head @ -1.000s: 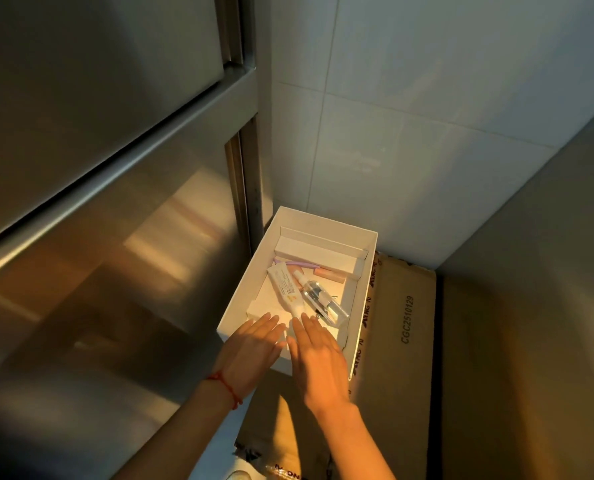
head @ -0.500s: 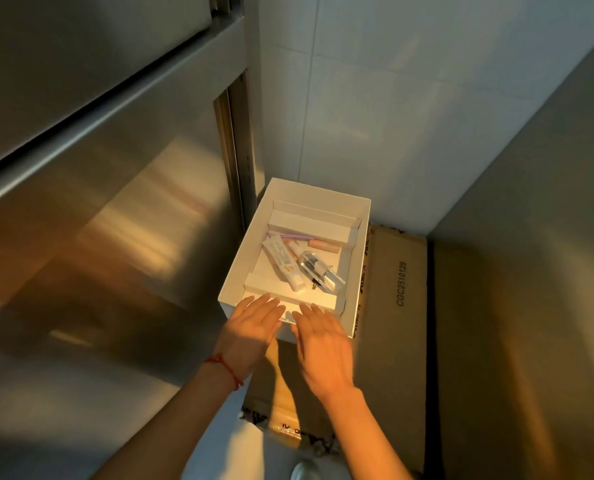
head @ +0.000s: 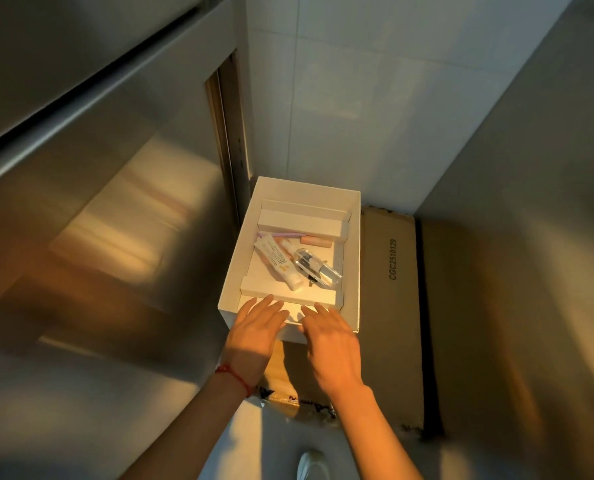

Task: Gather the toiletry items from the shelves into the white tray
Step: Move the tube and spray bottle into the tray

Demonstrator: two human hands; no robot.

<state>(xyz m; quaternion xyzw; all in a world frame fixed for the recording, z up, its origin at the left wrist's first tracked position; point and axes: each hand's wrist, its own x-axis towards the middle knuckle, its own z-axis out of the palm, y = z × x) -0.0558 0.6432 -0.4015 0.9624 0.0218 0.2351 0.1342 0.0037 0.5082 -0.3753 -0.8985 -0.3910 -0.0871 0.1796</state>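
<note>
Domestic utility or storage corner: white tiled wall (head: 357,109) beyond the hands (head: 254,334), brushed-steel appliance panels (head: 91,202) to their left, flattened cardboard cartons (head: 392,306) to their right.

I see white tray (head: 234,268): rectangular, open-topped, high cardboard walls, inner white insert forming ledges at far and near ends. Sits tucked in corner, upright. Inside, on insert floor, 4 toiletry items clustered: white tube (head: 277,260) with printed label, lying diagonally, cap toward near ledge; clear bottle (head: 318,266) on its side just right of tube, touching it, dark parts inside; lilac stick (head: 283,234) flat along far ledge; pale pink stick (head: 315,241) beside it, to its right.
</note>
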